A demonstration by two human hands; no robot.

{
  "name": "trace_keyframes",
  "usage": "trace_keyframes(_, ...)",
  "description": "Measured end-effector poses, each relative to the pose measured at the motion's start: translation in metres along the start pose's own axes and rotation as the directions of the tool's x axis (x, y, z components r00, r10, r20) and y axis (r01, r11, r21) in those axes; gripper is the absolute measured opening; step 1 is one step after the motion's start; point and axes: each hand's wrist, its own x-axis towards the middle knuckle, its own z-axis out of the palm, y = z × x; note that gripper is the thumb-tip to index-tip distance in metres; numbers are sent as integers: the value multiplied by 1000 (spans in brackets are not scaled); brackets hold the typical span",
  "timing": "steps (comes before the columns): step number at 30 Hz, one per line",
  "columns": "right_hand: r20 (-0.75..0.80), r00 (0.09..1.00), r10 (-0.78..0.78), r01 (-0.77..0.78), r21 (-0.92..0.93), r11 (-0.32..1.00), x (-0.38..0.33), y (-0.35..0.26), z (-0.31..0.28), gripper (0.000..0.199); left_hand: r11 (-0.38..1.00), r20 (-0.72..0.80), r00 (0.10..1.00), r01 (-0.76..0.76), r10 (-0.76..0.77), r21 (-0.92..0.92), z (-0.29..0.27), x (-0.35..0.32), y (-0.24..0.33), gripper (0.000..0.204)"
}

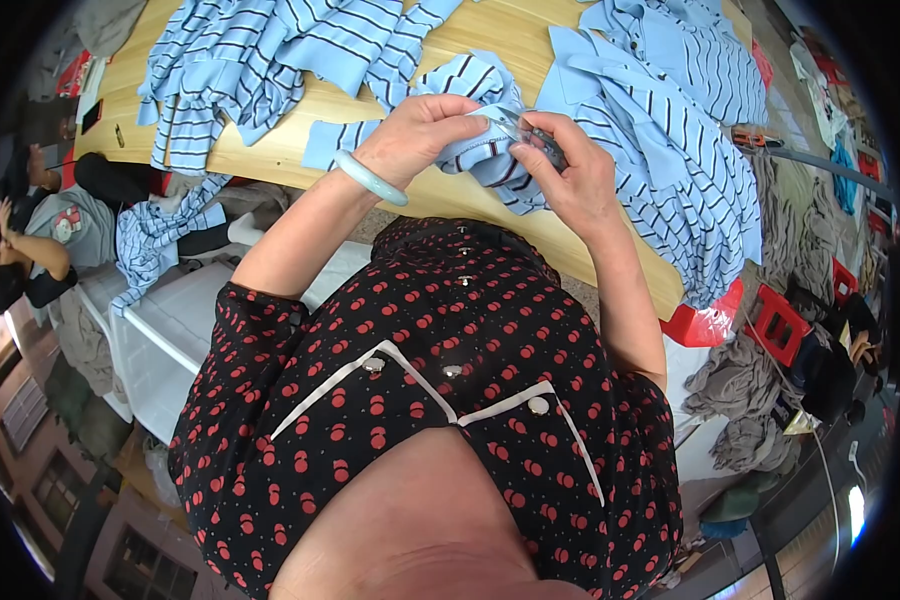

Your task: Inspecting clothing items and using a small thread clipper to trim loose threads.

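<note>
My left hand (420, 138), with a pale jade-like bangle (370, 178) at the wrist, pinches the plain light-blue edge of a striped knit garment (472, 78). The garment is bunched up at the table's near side, its blue, white and dark stripes folded over. In my right hand (580, 185) is a small pair of thread snips (542, 142) with a dark body. Its metal tips point left and meet the blue edge beside my left fingertips. Whether a thread lies between the blades is too small to tell.
Piles of similar striped garments lie on the wooden table (430, 200) at left (230, 70) and right (660, 150). A dark phone-like object (92, 116) rests at the far left. Another person (80, 220) sits left, near a white plastic bin (165, 340). Red stools (775, 325) and grey cloth heaps are at right.
</note>
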Motion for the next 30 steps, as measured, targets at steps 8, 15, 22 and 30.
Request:
trace_keyframes(8,-2,998,57,-57,-6,998,-1,3,-3,24,997,8,1000,31,-30,-68,3,0,0,14)
trace_keyframes(15,-35,999,-21,21,12,1000,-3,5,-1,24,998,34,998,48,-46,-48,1,3,-2,14)
trace_keyframes(22,120,986,113,-141,262,955,2,13,5,40,990,111,992,41,-56,132,-3,10,-1,21)
trace_keyframes(30,-49,983,174,-137,426,894,16,24,-6,31,994,183,978,88,-100,72,-19,8,-9,25)
